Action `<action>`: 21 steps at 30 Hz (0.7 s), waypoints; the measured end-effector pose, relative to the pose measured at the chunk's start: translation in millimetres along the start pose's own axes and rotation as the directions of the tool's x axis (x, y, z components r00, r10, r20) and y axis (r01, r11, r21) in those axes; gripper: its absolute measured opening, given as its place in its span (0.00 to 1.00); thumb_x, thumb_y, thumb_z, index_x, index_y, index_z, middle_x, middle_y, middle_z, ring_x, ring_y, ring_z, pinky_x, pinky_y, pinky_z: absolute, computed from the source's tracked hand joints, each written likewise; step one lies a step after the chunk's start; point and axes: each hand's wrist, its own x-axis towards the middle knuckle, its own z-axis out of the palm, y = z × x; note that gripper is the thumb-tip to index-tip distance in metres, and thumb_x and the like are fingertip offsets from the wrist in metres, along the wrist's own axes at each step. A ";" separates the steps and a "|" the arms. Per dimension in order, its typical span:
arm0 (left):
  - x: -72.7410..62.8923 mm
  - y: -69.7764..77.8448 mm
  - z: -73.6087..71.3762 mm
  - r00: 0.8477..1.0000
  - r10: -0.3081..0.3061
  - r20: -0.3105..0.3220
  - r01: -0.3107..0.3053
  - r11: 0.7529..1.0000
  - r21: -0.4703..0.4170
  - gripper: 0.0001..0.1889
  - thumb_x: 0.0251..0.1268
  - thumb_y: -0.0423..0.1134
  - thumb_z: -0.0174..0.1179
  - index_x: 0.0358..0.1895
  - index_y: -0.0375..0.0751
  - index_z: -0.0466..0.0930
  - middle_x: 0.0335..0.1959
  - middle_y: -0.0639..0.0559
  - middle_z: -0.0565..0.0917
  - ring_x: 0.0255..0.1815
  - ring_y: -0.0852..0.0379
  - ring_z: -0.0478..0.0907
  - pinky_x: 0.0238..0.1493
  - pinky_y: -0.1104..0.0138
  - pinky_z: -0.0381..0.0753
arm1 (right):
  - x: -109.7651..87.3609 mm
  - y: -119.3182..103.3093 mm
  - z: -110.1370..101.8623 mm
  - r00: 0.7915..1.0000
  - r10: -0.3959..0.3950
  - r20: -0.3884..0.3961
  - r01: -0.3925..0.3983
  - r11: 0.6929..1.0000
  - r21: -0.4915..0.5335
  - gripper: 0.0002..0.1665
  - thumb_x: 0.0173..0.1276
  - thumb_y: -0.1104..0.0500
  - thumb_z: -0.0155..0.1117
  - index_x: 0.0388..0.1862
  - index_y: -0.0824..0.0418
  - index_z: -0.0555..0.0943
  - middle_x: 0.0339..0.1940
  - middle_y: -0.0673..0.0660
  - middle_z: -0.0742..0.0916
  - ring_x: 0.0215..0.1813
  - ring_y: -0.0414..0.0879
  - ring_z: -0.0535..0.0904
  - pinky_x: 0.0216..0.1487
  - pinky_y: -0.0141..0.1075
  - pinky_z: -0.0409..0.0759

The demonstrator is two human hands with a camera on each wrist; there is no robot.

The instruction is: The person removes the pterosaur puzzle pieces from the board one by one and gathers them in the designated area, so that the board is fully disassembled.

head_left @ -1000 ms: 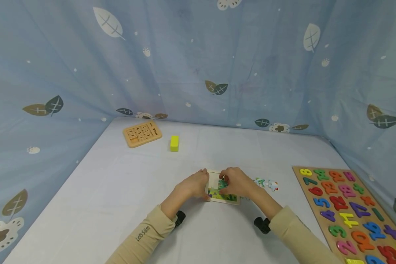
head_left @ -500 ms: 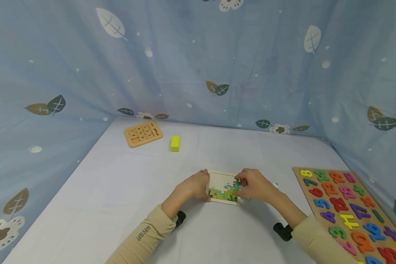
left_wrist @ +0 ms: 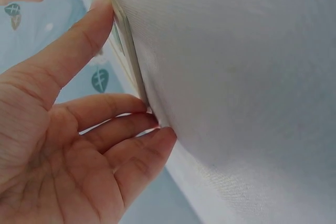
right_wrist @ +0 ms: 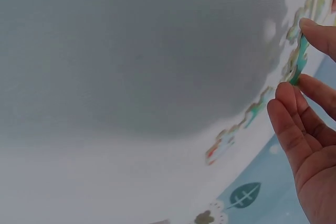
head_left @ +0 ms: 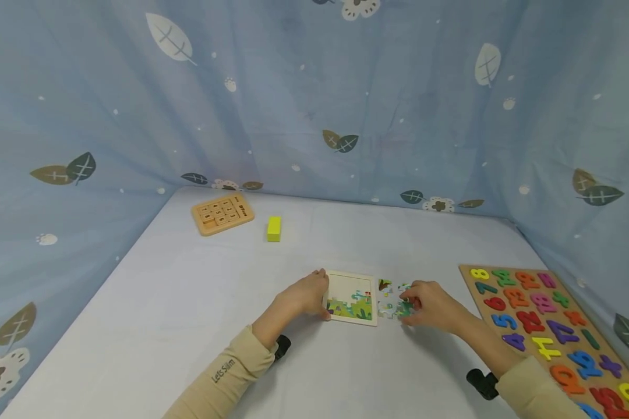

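Observation:
My left hand (head_left: 306,297) grips the left edge of a shallow wooden puzzle tray (head_left: 342,285). In the left wrist view, the thumb lies on the tray's rim (left_wrist: 131,51) and the fingertips touch its side. Fitted green and yellow pieces (head_left: 348,308) fill the tray's near part and run up its right side; bare wood shows at the upper left. To the right of the tray, my right hand (head_left: 432,304) pinches a green jigsaw piece (right_wrist: 301,59) between thumb and fingers, low over the table. Loose jigsaw pieces (head_left: 385,308) lie beside it, some partly hidden by the fingers.
A number board (head_left: 529,302) with colourful raised digits lies at the right. Toward the back left are a wooden sliding number puzzle (head_left: 222,213) and a yellow block (head_left: 274,228). Leaf-patterned blue cloth (head_left: 272,105) encloses the white table.
My right hand has moved right, from over the tray to the loose pieces, with a green jigsaw piece at its fingertips. The left hand stays on the tray's left edge.

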 end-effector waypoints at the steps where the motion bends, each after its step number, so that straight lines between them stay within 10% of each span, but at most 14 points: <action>1: -0.1 -0.1 0.0 1.000 -0.001 0.000 0.001 1.000 0.001 0.47 0.50 0.44 0.74 0.70 0.25 0.60 0.74 0.35 0.59 0.76 0.44 0.56 0.76 0.58 0.58 | -1.6 1.7 0.3 1.000 0.009 0.003 -0.009 1.000 0.005 0.25 0.47 0.57 0.78 0.43 0.69 0.85 0.24 0.49 0.76 0.27 0.38 0.67 0.24 0.26 0.67; 21: -0.5 0.3 0.5 1.000 -0.009 0.005 0.009 1.000 -0.005 0.47 0.50 0.44 0.74 0.70 0.26 0.60 0.74 0.36 0.59 0.77 0.44 0.55 0.76 0.58 0.58 | -10.7 16.9 6.7 0.999 0.028 0.031 -0.029 0.999 0.036 0.27 0.48 0.56 0.79 0.45 0.71 0.85 0.24 0.48 0.75 0.26 0.36 0.66 0.24 0.26 0.67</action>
